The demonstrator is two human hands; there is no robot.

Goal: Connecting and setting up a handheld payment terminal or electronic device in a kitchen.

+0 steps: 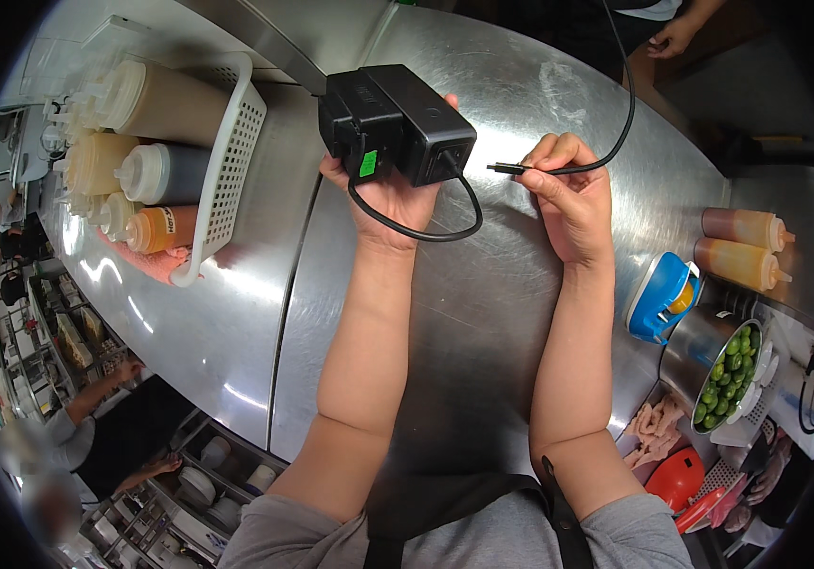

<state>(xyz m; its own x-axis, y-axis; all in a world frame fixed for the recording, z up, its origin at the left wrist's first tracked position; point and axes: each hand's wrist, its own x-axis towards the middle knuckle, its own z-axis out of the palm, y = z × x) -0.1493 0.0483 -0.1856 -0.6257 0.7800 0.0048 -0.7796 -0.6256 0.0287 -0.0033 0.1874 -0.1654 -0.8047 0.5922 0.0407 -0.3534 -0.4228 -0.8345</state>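
Observation:
My left hand (pixel 383 204) grips two black box-shaped electronic units, one with a green sticker (pixel 350 128) and a longer one (pixel 431 133) beside it, over the steel counter. A short black cable (pixel 464 223) loops from the units down across my left hand; its far end is partly hidden. In my right hand (pixel 568 190), held just to the right of the units, a slim cable connector (pixel 511 169) is pinched between thumb and fingers, its tip pointing left and apart from the units. Its long black cord (pixel 627 114) runs upward out of view.
A white basket (pixel 236 161) of squeeze bottles sits left on the steel counter (pixel 464 322). Sauce bottles (pixel 734 261), a blue tape dispenser (pixel 654 299), a pot of limes (pixel 715 379) and red items (pixel 675 479) stand right. Co-workers (pixel 113 436) appear left, another's hand (pixel 673 38) at top.

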